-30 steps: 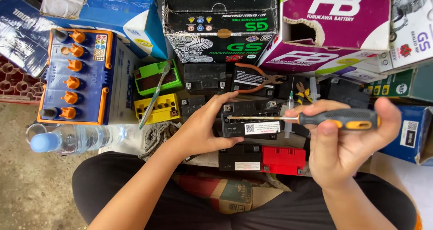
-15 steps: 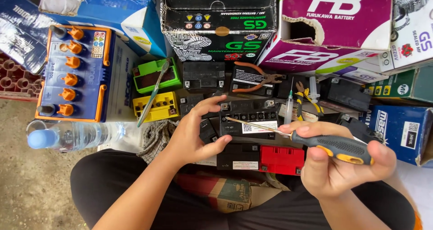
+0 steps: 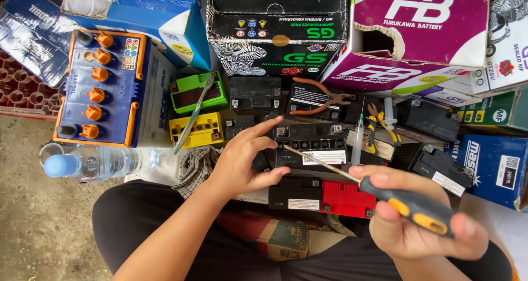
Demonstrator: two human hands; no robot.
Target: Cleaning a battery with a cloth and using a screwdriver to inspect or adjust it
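My left hand [image 3: 246,161] grips the left end of a small black battery [image 3: 311,143] lying in front of me, thumb under its front edge and forefinger over its top. My right hand [image 3: 421,220] holds a screwdriver [image 3: 404,202] with a black and orange handle. Its thin shaft slants up to the left, and the tip rests on the battery's top face near the front left. A red battery [image 3: 347,198] and another black one [image 3: 296,193] lie just below, close to my lap.
A large blue battery with orange caps [image 3: 102,88] stands at left, a water bottle [image 3: 93,162] below it. Green [image 3: 198,91] and yellow [image 3: 199,129] batteries, orange-handled pliers [image 3: 322,96], a syringe [image 3: 358,140] and cardboard battery boxes [image 3: 418,28] crowd the back and right.
My right hand has dropped lower and to the right, tilting the screwdriver from level to a slant with its tip on the black battery. My left hand keeps its hold.
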